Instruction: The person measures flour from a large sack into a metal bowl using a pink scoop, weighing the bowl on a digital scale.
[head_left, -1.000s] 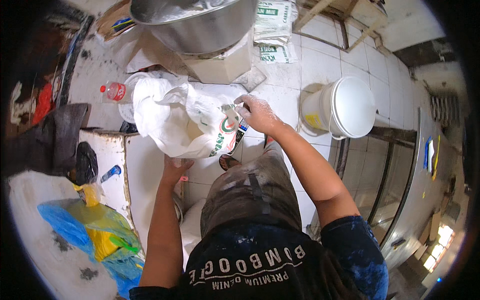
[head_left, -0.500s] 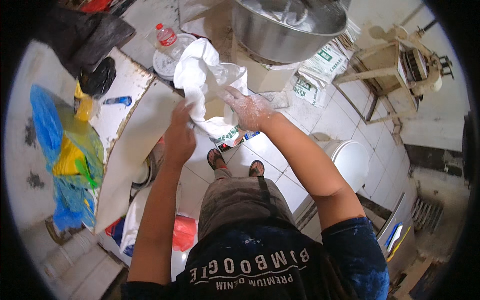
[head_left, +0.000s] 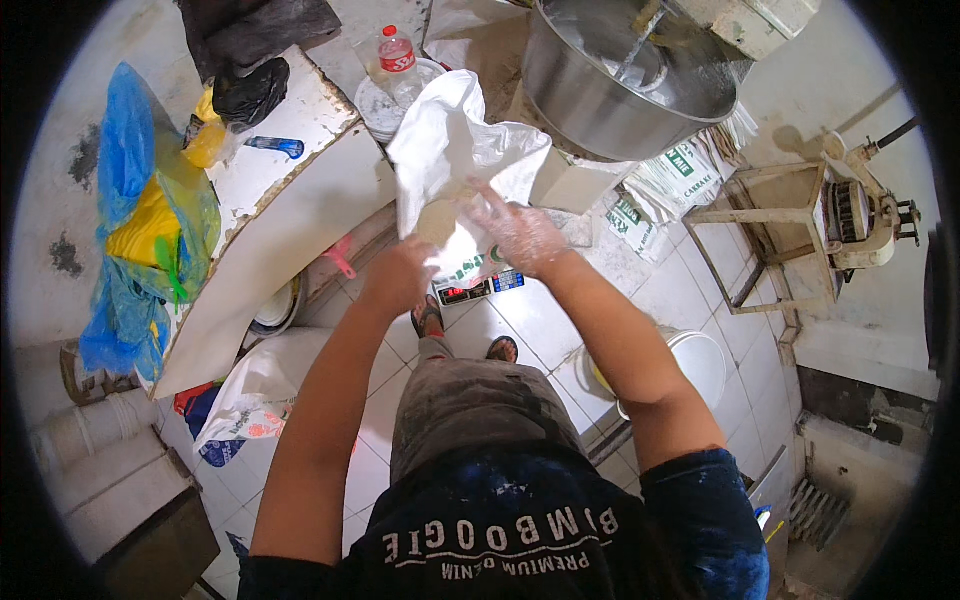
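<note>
A white woven sack [head_left: 450,120] with green print stands upright, its mouth gaping, with something pale inside. My left hand [head_left: 400,270] has its fingers curled on the sack's near lower edge. My right hand [head_left: 515,235], dusted with white powder, has fingers spread and blurred at the sack's right side, partly over its opening. A scale [head_left: 495,287] with display and blue keys shows just below the sack, near my sandalled feet [head_left: 500,350]. Behind the sack is a clear bottle [head_left: 398,70] with red cap and label, on a round white container [head_left: 368,112].
A steel mixing bowl [head_left: 570,90] is at the back, stacked empty-looking sacks [head_left: 675,175] beside it. A metal-framed machine [head_left: 850,220] stands right, a white bucket [head_left: 690,370] below. A worn board ledge [head_left: 330,180] with plastic bags [head_left: 140,260] and a blue-handled tool [head_left: 275,145] runs along the left.
The view has swung rightward, showing the machine. Both hands have moved with the sack; my left hand has come lower onto its near edge, and the sack's mouth is more upright and wider.
</note>
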